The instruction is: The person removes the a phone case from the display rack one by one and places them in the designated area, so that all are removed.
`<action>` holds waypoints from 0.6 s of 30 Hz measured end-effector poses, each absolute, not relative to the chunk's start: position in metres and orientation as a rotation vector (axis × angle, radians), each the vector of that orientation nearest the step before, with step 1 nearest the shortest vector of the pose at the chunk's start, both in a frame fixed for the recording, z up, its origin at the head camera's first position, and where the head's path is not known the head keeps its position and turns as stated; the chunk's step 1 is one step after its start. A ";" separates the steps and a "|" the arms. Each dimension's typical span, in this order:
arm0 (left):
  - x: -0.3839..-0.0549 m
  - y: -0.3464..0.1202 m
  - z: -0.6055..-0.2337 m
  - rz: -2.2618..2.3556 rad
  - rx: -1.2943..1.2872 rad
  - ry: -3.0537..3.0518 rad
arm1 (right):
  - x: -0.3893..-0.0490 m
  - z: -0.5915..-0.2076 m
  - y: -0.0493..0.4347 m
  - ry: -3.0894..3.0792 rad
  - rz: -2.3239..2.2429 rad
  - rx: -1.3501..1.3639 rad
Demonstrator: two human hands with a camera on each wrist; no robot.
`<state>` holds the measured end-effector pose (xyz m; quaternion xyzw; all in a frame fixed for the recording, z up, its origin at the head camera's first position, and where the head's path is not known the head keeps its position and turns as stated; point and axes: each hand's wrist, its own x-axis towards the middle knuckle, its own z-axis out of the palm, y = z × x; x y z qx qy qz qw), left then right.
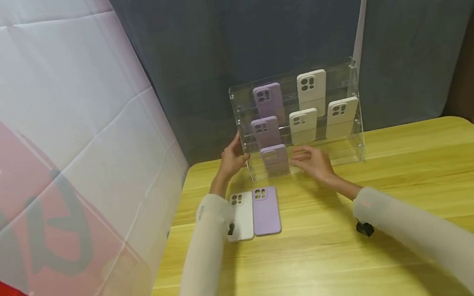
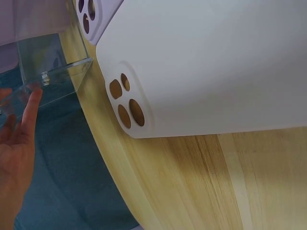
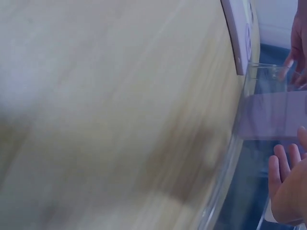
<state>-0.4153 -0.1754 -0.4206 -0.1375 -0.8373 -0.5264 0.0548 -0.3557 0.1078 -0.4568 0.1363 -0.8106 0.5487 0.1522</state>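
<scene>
A clear acrylic display stand with stepped tiers stands at the back of the table. My left hand grips its left side panel, thumb at the front edge; the left wrist view shows these fingers at the panel. In front of the lowest tier hovers my right hand, its fingers loosely bent and holding nothing. Just left of those fingertips, a purple phone case leans in the bottom tier. The right wrist view shows this purple case behind clear acrylic, beside my right hand.
Higher tiers hold two more purple cases on the left and white cases at the middle and right. On the table, a white case and a purple case lie side by side near my left forearm. A grey curtain hangs behind.
</scene>
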 end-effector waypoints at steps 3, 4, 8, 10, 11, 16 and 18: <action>-0.416 -0.176 -0.421 -1.596 -0.410 -2.546 | -0.360 -0.452 0.108 -2.299 1.592 0.422; -0.416 -0.176 -0.421 -1.598 -0.410 -2.547 | -0.361 -0.450 0.107 -2.294 1.597 0.434; -0.415 -0.176 -0.421 -1.593 -0.406 -2.555 | -0.364 -0.444 0.104 -2.264 1.618 0.490; -0.415 -0.176 -0.420 -1.593 -0.412 -2.555 | -0.365 -0.441 0.102 -2.248 1.620 0.524; -0.415 -0.176 -0.420 -1.594 -0.413 -2.554 | -0.366 -0.440 0.101 -2.241 1.617 0.540; -0.415 -0.176 -0.420 -1.626 -0.423 -2.546 | -0.367 -0.435 0.095 -2.243 1.603 0.558; -0.416 -0.176 -0.421 -1.644 -0.427 -2.542 | -0.367 -0.433 0.093 -2.254 1.604 0.549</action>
